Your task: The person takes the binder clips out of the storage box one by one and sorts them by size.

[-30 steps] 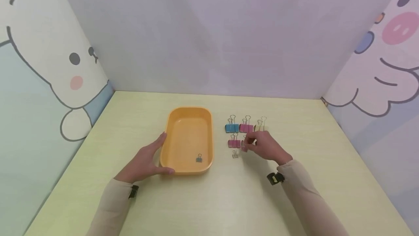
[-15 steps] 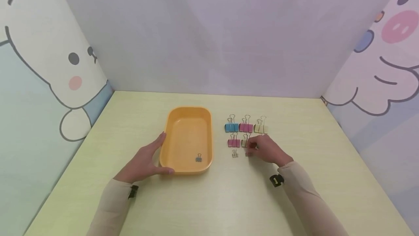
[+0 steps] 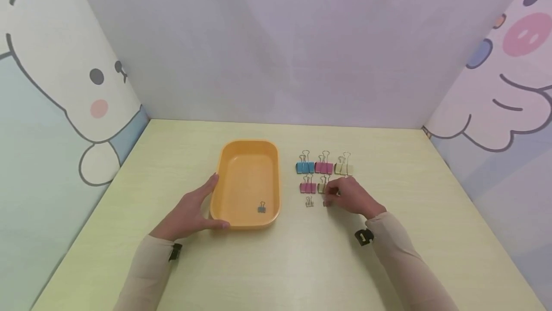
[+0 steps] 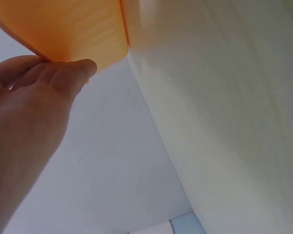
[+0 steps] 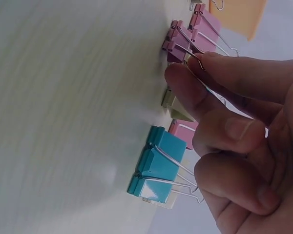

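My left hand [image 3: 189, 213] spans the near left corner of an orange tray [image 3: 279, 181], fingers against its left side and thumb along the near rim. In the left wrist view, its fingertips touch the tray wall [image 4: 95, 34]. My right hand [image 3: 351, 196] pinches the wire handle of a small pink binder clip [image 5: 178, 41] between thumb and index finger. The clip is low at the table, right of another small binder clip [image 3: 309, 202]. A teal binder clip [image 5: 161, 156] lies beside this hand, mostly hidden from the head view.
Behind stand blue [image 3: 305, 167], pink [image 3: 324, 167] and pale yellow [image 3: 344, 169] large binder clips. A medium pink clip [image 3: 308, 188] and a yellowish one [image 3: 321, 188] form a row in front. A small grey-blue clip [image 3: 261, 209] lies inside the tray. Walls enclose the table [image 3: 276, 268].
My right hand has moved slightly toward me and right, lowering the small pink binder clip beside the other small one, and has then stayed nearly still. My left hand has stayed at the tray.
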Motion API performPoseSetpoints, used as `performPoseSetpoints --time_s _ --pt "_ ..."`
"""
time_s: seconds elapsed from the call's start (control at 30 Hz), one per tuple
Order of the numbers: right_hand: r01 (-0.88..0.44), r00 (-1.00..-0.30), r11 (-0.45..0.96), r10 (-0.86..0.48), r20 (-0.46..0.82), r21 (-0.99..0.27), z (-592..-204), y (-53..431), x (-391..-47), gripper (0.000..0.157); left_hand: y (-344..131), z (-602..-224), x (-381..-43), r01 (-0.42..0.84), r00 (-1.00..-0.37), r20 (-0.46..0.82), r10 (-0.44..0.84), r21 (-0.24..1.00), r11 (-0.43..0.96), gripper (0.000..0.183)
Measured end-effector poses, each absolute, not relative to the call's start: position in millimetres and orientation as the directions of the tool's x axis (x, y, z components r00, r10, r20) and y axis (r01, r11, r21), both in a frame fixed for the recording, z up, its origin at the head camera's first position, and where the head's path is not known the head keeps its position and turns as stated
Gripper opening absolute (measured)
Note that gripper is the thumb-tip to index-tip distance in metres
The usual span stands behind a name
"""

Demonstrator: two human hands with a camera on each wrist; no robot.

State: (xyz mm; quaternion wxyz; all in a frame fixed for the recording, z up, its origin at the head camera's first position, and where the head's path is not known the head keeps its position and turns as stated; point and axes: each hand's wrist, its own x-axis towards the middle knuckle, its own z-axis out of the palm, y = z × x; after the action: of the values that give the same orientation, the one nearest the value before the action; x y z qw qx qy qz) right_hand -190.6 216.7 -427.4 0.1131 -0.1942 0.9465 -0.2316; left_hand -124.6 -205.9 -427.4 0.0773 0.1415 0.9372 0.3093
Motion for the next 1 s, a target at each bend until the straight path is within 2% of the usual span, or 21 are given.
performPoseSetpoints --time_s 0.4,0.67,0.83,0.93,1.0 --pt "-0.324 -0.918 0.827 -0.392 -0.057 -0.459 -415 211 -189 0.004 -206 -427 -125 0.221 -0.948 -0.055 0.314 0.595 0.772 0.128" --pt "-0.328 -0.907 0.778 -0.419 -0.053 -0.536 -406 194 -186 0.005 -205 -428 -125 0.219 -0.948 -0.058 0.314 0.597 0.772 0.128" --pt "-0.293 -0.897 0.723 -0.434 -0.081 -0.625 -400 182 -186 0.016 -205 -428 -125 0.222 -0.947 -0.054 0.315 0.597 0.771 0.127" --pt "-0.341 -0.882 0.691 -0.47 -0.038 -0.637 -397 174 -187 0.018 -205 -427 -124 0.223 -0.947 -0.054 0.315 0.597 0.771 0.128" --pt "-0.405 -0.866 0.68 -0.5 0.018 -0.611 -396 169 -188 0.014 -205 -427 -124 0.225 -0.948 -0.05 0.315 0.596 0.771 0.128"
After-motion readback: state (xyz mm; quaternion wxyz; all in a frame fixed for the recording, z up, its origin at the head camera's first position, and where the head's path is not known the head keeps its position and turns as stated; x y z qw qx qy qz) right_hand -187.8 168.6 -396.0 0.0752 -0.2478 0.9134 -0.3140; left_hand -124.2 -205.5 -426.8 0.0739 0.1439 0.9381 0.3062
